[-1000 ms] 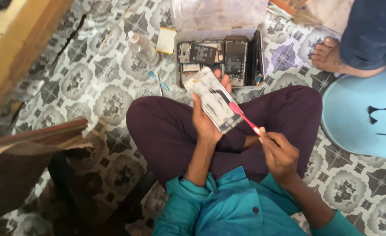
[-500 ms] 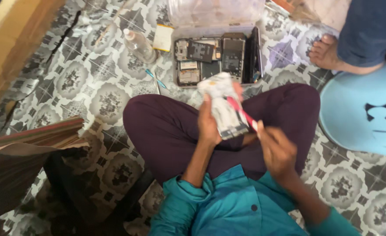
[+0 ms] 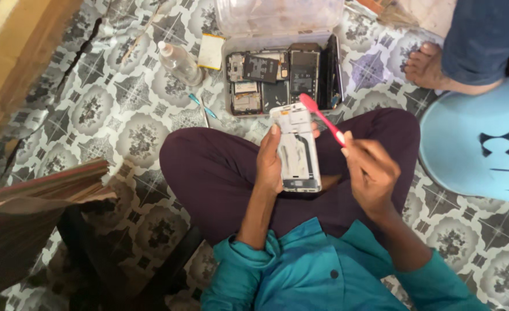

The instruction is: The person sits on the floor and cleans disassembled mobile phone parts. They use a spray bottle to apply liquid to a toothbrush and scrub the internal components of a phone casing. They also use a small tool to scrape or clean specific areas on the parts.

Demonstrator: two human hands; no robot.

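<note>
I sit cross-legged on a patterned floor. My left hand [image 3: 270, 164] grips a white opened phone frame [image 3: 296, 148] from its left side, held upright over my lap. My right hand [image 3: 370, 173] pinches a pink toothbrush [image 3: 321, 118], whose head reaches the top right corner of the phone frame. Beyond my knees lies a clear plastic box [image 3: 282, 72] with several dark phone parts and boards inside.
A small clear bottle [image 3: 179, 62] and a pale flat battery [image 3: 211, 50] lie left of the box. Thin blue tools [image 3: 200, 105] rest on the floor. Another person's bare foot [image 3: 430, 66] and a light blue stool [image 3: 479, 138] are at right; wood planks [image 3: 35, 190] at left.
The phone frame has been turned from tilted to upright in my left hand. The toothbrush has swung up, so its head now meets the frame's top right corner.
</note>
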